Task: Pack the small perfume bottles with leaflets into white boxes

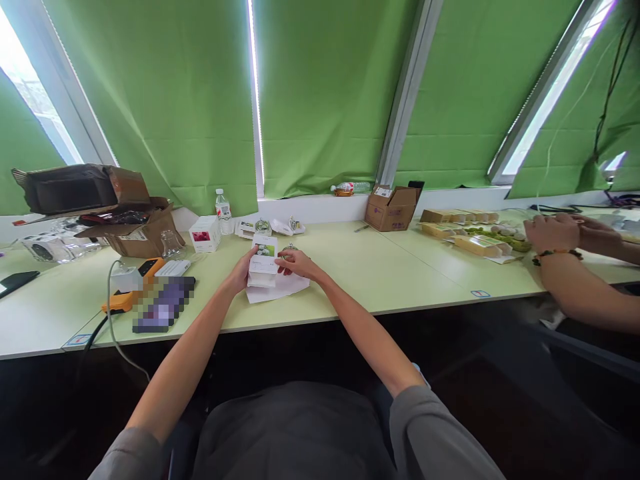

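Observation:
My left hand (243, 271) and my right hand (296, 263) both hold a small white box with a green picture (264, 257), upright over the pale table (380, 273). The left fingers grip its left edge, and the right fingers close on its right side. Under the box lies a sheet of white paper (280, 288). Just behind my right hand a small round glass object (289, 248) stands on the table.
At left are open cardboard boxes (135, 230), a white box with a red print (205, 233), a water bottle (223, 212), an orange device (125, 300) with a cable, and a phone (15, 281). Another person's hands (555, 233) work among flat boxes (460, 230) at right. A brown carton (393, 208) stands by the sill.

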### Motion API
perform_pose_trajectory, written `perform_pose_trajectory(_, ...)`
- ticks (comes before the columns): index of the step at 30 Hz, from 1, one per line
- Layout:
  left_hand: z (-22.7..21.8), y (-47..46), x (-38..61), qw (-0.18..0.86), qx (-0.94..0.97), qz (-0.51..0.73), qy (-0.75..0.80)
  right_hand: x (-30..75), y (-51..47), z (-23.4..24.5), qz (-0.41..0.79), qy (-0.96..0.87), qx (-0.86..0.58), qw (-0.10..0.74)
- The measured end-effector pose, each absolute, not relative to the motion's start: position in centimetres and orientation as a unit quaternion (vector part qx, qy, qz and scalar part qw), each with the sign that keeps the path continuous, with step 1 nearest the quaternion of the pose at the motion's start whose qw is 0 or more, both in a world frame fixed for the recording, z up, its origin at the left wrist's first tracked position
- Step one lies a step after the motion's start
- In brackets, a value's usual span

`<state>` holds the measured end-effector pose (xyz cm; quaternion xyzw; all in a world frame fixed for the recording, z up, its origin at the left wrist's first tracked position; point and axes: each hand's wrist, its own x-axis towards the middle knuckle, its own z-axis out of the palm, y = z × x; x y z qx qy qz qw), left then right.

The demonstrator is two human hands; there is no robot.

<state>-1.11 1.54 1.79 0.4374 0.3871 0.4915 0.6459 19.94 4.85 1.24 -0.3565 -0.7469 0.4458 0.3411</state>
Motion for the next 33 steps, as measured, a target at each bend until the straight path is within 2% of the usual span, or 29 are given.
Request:
perform_pose_trajectory(8, 1.7, 2.1, -1.5, 0.620, 0.429, 0.531, 0.386, 20.0, 3.9, 2.1, 0.469, -0.748, -0.289, 0.370)
perform_pose_trajectory(15, 1.5, 2.2, -1.5, 0.615, 0.414, 0.536, 0.403, 20.0, 4.1, 2.0, 0.456, -0.791, -0.267, 0.309)
perform_pose_trajectory(22, 1.8, 1.7, -1.2, 0.641, 0.433, 0.504, 0.385, 20.1, 4.4, 1.9, 0.451, -0.790, -0.262, 0.323)
perform_pose_trajectory(33, 1.6, 2.0, -1.1, 0.599, 0.454, 0.535, 0.386, 20.0, 4.7, 1.8, 0.418, -0.785, -0.273, 0.367)
